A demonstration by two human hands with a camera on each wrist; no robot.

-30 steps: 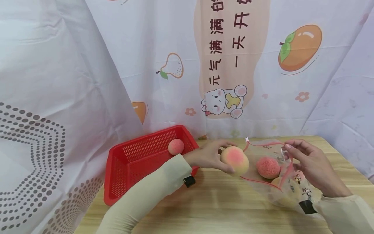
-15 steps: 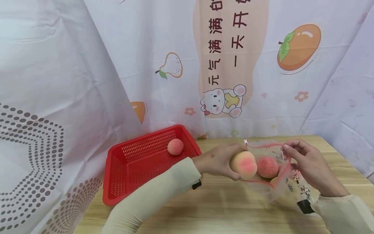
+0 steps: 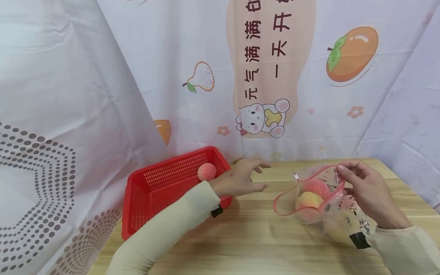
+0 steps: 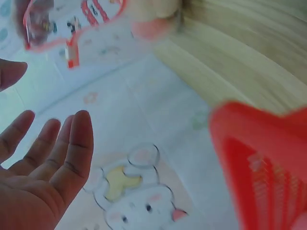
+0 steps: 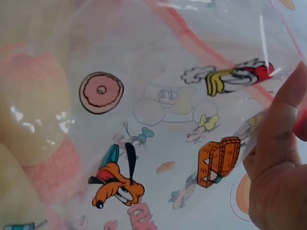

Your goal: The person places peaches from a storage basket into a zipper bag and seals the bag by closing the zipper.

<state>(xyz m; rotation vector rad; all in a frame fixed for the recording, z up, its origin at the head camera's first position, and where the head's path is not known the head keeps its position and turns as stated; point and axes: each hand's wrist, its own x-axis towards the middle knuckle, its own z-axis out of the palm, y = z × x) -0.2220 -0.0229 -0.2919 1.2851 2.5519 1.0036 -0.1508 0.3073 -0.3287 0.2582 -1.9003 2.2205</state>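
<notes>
My left hand [image 3: 240, 178] hovers between the basket and the bag, fingers spread and holding nothing; the left wrist view shows its bare palm and fingers [image 4: 79, 143]. With thumb and fingers my right hand [image 3: 369, 193] pinches the red-edged mouth of a clear zip bag [image 3: 343, 217] printed with cartoon figures. Inside the bag lie several peaches, among them a yellow one [image 3: 309, 200] close to the opening and a pink one [image 3: 315, 187] behind it. Through the plastic, more peaches [image 5: 33, 110] show in the right wrist view. A white slider [image 3: 296, 176] sits on the bag's red edge.
A red perforated basket [image 3: 137, 206] stands on the wooden table [image 3: 254, 236] at the left, with one pink peach [image 3: 207, 172] inside near its right end. Behind the table hangs a printed cloth [image 3: 192, 114], and another cloth covers the left side.
My left hand moved right with the yellow peach, let it go in the bag's mouth, then drew back left, fingers spread. My right hand keeps its hold on the bag's edge.
</notes>
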